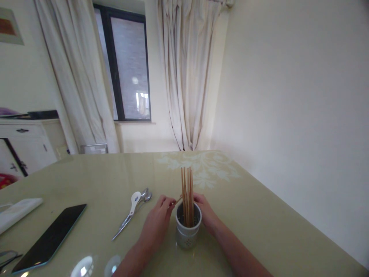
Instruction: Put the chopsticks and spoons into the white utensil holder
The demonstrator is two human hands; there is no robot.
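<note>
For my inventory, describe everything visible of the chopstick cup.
The cup is pale grey, round and open-topped, with a light rim and dark dots low on its front; it looks ceramic, perhaps. It stands upright on the table, chopsticks standing inside. The right grip is at its right side, the left grip by its left rim; whether either touches it is hard to see.
</note>
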